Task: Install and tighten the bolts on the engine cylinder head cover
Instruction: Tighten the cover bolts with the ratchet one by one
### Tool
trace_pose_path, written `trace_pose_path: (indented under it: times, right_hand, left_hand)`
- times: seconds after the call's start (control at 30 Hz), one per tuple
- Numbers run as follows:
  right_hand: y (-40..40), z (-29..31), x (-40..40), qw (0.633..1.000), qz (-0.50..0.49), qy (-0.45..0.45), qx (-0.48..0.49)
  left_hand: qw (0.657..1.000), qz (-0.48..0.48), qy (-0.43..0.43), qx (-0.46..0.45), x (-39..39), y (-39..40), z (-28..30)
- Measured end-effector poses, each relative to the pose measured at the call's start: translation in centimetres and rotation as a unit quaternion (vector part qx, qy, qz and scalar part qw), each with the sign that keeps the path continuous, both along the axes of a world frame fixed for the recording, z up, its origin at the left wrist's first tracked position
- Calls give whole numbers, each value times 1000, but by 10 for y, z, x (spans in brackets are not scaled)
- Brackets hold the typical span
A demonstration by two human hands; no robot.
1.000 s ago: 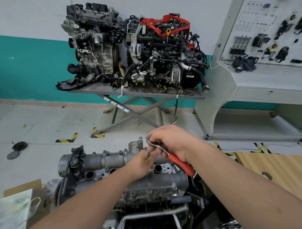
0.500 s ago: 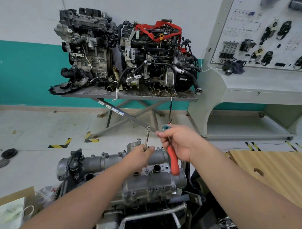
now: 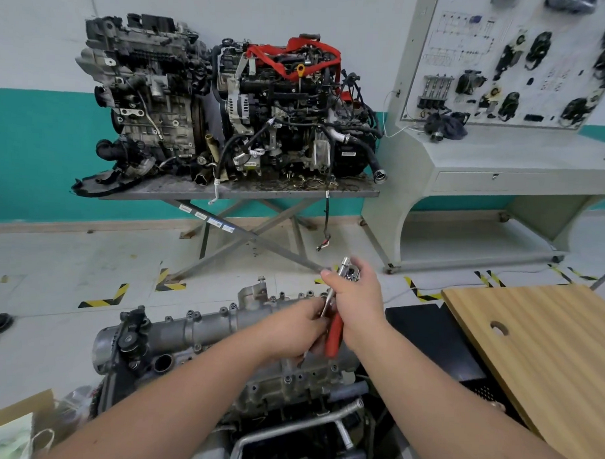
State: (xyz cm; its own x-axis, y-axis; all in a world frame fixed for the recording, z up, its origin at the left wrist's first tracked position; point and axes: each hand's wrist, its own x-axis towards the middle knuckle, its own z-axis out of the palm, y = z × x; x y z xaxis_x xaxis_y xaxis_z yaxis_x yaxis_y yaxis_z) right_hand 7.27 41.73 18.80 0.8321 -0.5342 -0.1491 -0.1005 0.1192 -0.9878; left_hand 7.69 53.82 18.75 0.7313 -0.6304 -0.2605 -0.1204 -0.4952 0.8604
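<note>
The grey cast-metal cylinder head cover (image 3: 222,333) lies along the top of the engine directly below you, low in the view, with a row of small bolt heads standing along its far edge and open round holes showing on its near side. Your right hand (image 3: 358,300) is clenched around the red-handled ratchet wrench (image 3: 334,333), its chrome head up by your thumb and the red grip hanging down. Your left hand (image 3: 299,327) has its fingers curled at the thin steel extension bar (image 3: 327,305) just beside the handle; whether they truly pinch it or only steady it is hard to tell. The likeliest trouble from here is the bar or a socket slipping free while both hands are held above the cover, since a loose piece could drop into one of the open holes or down between the engine parts. Seating the tool crooked on a bolt would round the head or cross the thread. The cover looks dull, slightly oily and ribbed, so expect a slick surface under your fingers. A wooden board (image 3: 547,358) sits well apart to your right.
</note>
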Motion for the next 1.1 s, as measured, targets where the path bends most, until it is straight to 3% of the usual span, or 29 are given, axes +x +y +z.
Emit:
trace_pose_path:
  times: [0.1,0.2,0.33,0.47,0.63,0.9,1.1]
  right_hand:
    - [-11,-4,-1,1000,-12,-4,-28]
    - [-31,-12,-8,998,-55,0,-42]
    - [-76,-18,-22,990,-139,29,19]
    - [-125,-23,-54,975,-200,48,78]
    - [-179,-46,-103,966,-234,108,-18]
    - [-298,-69,-193,939,-273,165,-128]
    - [-364,-88,-235,940,-251,200,-118]
  left_hand:
    - [996,-31,-63,59,-5,-15,-3]
    - [994,-62,-65,69,-12,-31,-7]
    - [982,-108,-112,107,-21,-62,-18]
    - [988,-139,-33,55,-41,-107,-28]
    - [979,-188,-41,66,-78,-191,-30]
    - [933,-294,-170,118,-152,-313,-47]
    - [943,-307,-63,112,-189,-381,-60]
